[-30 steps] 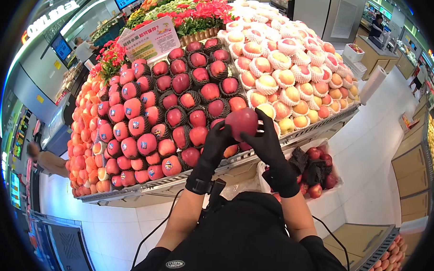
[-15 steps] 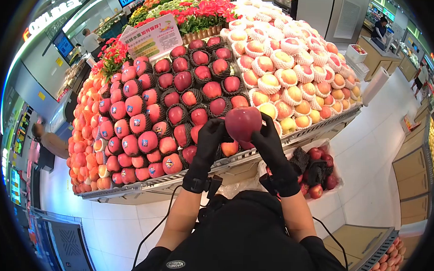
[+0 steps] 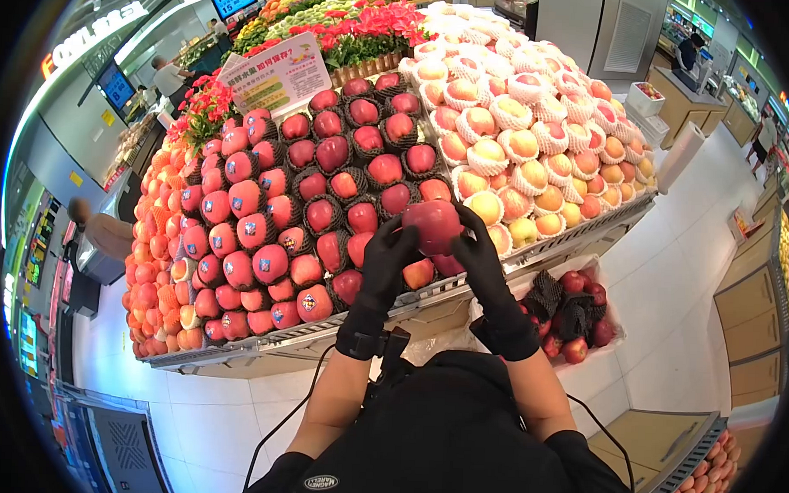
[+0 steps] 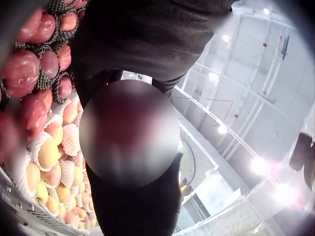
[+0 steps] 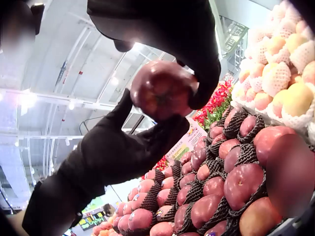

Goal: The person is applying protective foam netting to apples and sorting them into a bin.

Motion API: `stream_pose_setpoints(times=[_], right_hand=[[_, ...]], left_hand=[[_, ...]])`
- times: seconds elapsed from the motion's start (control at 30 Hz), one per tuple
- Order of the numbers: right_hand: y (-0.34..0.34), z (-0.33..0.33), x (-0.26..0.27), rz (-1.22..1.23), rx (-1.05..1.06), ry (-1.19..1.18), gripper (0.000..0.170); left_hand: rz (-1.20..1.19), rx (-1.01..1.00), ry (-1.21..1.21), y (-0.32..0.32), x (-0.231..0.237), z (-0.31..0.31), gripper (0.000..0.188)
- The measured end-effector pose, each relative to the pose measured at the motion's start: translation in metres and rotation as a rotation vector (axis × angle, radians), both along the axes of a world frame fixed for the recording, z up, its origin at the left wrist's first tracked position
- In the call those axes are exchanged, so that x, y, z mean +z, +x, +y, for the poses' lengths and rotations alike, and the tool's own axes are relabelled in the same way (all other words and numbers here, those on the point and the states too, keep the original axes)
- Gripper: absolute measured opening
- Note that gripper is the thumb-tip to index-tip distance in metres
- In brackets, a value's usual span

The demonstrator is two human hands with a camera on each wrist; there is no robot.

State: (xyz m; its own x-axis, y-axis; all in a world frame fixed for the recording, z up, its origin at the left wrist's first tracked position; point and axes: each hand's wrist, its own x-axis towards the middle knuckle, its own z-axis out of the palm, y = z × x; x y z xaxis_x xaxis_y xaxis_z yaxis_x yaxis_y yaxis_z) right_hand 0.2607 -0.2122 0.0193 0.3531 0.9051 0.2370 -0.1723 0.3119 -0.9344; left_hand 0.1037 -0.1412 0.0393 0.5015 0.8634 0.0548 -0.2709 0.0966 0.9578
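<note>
Over the front edge of the fruit stand, a large dark red apple (image 3: 432,226) is held up between two black-gloved hands. The left hand (image 3: 385,265) grips its left side, with thumb and fingers around it. On the opposite side, the right hand (image 3: 485,265) holds it with curled fingers. From the right wrist, the underside of the apple (image 5: 165,93) shows, with the left hand (image 5: 115,150) below and the right hand (image 5: 172,24) above. A round blur covers the middle of the left wrist view and hides the grip there.
Red apples (image 3: 268,262) in black foam nets slope up behind the hands. Paler fruit (image 3: 520,145) in white nets lies to the right. A metal rail (image 3: 577,240) edges the stand. Below on the right sits a box of apples (image 3: 575,350). A sign (image 3: 279,73) stands at the back.
The apple has been turned in the hands, so a different side faces up. Over the last half second, it and both hands have shifted slightly left.
</note>
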Motion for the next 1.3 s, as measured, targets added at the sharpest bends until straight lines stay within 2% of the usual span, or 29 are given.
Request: stream_pose_setpoints(times=[0.03, 0.1, 0.13, 0.17, 0.23, 0.27, 0.3, 0.33, 0.43, 0.53, 0.6, 0.73, 0.9, 1.03, 1.1, 1.2, 1.23, 1.3], right_hand=[[0.005, -0.001, -0.001, 0.058, 0.023, 0.0, 0.055], [0.011, -0.006, 0.007, 0.13, 0.076, -0.018, 0.049], [0.012, -0.008, 0.011, 0.166, 0.104, -0.028, 0.047], [0.013, -0.004, 0.004, 0.089, 0.055, -0.052, 0.049], [0.01, -0.004, 0.006, 0.035, 0.075, -0.091, 0.051], [0.008, -0.004, 0.009, 0.006, 0.084, -0.11, 0.052], [0.005, -0.007, 0.014, 0.099, 0.111, -0.109, 0.061], [0.008, -0.009, 0.016, 0.061, 0.14, -0.089, 0.066], [0.016, -0.013, 0.014, -0.04, 0.181, -0.014, 0.079], [0.015, -0.012, 0.016, -0.131, 0.128, 0.057, 0.09], [0.015, -0.021, 0.03, -0.193, 0.072, 0.053, 0.098], [0.008, -0.024, 0.039, -0.237, -0.06, 0.088, 0.103], [0.007, -0.022, 0.033, -0.404, -0.172, 0.105, 0.1], [0.001, -0.018, 0.034, -0.232, -0.084, 0.104, 0.098], [-0.004, -0.012, 0.026, -0.094, -0.033, 0.079, 0.095], [-0.002, -0.01, 0.022, -0.101, 0.013, 0.018, 0.09], [0.003, -0.018, 0.029, -0.036, 0.092, -0.017, 0.076], [0.009, -0.017, 0.026, -0.053, 0.095, -0.03, 0.065]], left_hand=[[0.001, -0.014, -0.037, -0.003, 0.001, 0.0, 0.036], [0.089, -0.035, 0.142, -0.006, -0.002, 0.003, 0.035], [0.042, -0.05, 0.106, -0.007, -0.002, 0.002, 0.035], [-0.004, -0.065, 0.07, -0.007, -0.002, 0.002, 0.034], [-0.279, -0.11, -0.25, -0.003, 0.001, -0.003, 0.032], [-0.19, -0.104, -0.185, -0.003, 0.002, -0.002, 0.032], [-0.101, -0.098, -0.12, -0.005, 0.004, 0.0, 0.032], [-0.013, -0.091, -0.054, -0.005, 0.005, 0.002, 0.033], [-0.082, -0.064, 0.266, -0.005, 0.0, 0.004, 0.046], [0.033, -0.027, 0.396, -0.008, 0.007, 0.006, 0.048], [0.076, -0.014, 0.337, -0.011, 0.009, 0.006, 0.052], [0.077, -0.1, 0.32, -0.008, 0.016, -0.001, 0.059], [0.031, -0.053, 0.483, -0.002, 0.011, -0.007, 0.068], [0.021, -0.012, 0.525, 0.002, 0.01, -0.009, 0.071], [0.064, -0.03, 0.42, 0.001, 0.013, -0.008, 0.068], [0.113, -0.066, 0.218, -0.005, 0.008, 0.0, 0.061], [0.127, -0.079, 0.144, -0.009, 0.006, 0.005, 0.058], [-0.092, -0.114, -0.232, -0.014, 0.009, 0.011, 0.061]])
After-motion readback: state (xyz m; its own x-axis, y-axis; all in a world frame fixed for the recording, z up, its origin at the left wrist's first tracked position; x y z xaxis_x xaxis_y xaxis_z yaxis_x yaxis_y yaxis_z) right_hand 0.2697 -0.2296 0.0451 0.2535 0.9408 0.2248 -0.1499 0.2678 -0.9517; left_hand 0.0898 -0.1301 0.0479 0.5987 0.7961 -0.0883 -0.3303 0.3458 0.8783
